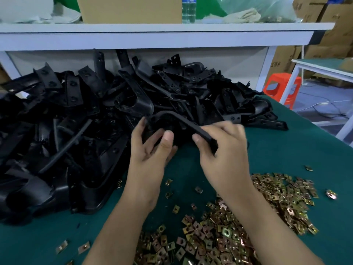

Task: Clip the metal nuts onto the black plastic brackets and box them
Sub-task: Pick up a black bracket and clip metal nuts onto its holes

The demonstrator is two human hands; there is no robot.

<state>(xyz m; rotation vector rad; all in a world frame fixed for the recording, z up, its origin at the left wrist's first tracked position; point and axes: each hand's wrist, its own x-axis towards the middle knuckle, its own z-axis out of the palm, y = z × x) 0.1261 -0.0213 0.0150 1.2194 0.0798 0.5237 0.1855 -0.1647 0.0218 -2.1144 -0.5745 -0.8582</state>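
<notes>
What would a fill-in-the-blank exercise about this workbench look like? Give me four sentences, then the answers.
1. The left hand and right hand both grip one bracket, whose colour is ____.
2. The loose metal nuts lie on a table cover coloured ____.
3. The heap of brackets lies to the ____ of the nuts.
4. On the shelf, the bottle stands beside a ____ box.
Answers: black; green; left; cardboard.

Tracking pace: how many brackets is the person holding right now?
1: a black plastic bracket, held above the green table, left hand gripping its rounded end, right hand pinching its straight arm. None shows hidden behind the hands.
</notes>
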